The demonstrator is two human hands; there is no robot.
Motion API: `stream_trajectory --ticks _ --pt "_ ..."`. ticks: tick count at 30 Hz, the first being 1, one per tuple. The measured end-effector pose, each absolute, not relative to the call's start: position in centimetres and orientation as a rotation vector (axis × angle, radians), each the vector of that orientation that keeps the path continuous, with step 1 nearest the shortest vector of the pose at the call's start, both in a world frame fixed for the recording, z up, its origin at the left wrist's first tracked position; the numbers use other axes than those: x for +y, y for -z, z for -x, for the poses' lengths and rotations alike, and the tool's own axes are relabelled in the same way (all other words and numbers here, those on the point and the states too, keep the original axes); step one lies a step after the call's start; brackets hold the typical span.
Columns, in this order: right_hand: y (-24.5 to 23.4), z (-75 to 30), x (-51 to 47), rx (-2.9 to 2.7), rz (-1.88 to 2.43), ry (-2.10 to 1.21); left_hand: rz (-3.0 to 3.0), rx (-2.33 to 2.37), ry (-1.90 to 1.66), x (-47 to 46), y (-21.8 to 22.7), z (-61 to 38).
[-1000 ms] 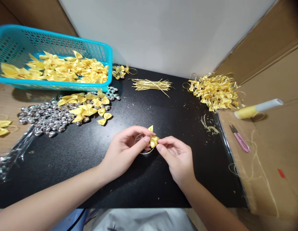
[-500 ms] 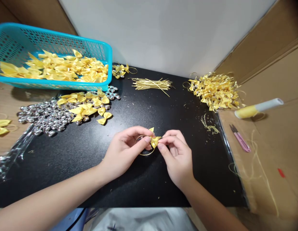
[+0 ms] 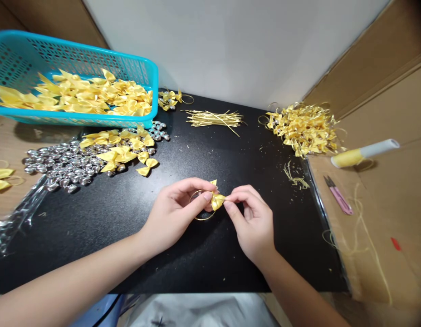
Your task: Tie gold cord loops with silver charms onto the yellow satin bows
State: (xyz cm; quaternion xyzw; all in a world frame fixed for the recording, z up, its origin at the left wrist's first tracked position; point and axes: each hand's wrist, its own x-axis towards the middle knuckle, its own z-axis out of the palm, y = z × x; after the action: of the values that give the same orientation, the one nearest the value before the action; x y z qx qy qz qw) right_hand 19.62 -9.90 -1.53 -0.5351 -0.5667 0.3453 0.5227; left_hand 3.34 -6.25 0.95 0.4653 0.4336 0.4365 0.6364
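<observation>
Between my hands, above the black table [image 3: 203,263], is a yellow ribbon bow [image 3: 217,201] with a thin gold ring [image 3: 204,219] hanging from it. My left hand [image 3: 178,209] pinches the bow's middle between thumb and fingers. From the right, the thumb and forefinger of my right hand [image 3: 253,222] close on the bow's right tip. Some of the bow is hidden behind my left fingers. Loose yellow bows [image 3: 122,155] lie to the left on a heap of silver beads [image 3: 72,165].
A turquoise basket [image 3: 154,86] full of yellow bows stands at the back left. Behind my hands lies a bundle of gold ties [image 3: 213,119]. At the right are a pile of finished-looking bows [image 3: 305,129], pink thread snips [image 3: 338,195], a tube [image 3: 363,153] and wire scraps [image 3: 295,177].
My right fingers have shifted slightly, and the bow's right loop looks fuller and turned a little. The left hand stays nearly in place on the bow.
</observation>
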Motion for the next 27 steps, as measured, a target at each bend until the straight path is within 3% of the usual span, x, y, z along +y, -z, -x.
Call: stream_trajectory --ticks 27 --pt "1.30 -19.58 -10.08 -1.380 1.254 -0.892 -1.079 0.923 -0.982 -6.25 -0.95 -3.32"
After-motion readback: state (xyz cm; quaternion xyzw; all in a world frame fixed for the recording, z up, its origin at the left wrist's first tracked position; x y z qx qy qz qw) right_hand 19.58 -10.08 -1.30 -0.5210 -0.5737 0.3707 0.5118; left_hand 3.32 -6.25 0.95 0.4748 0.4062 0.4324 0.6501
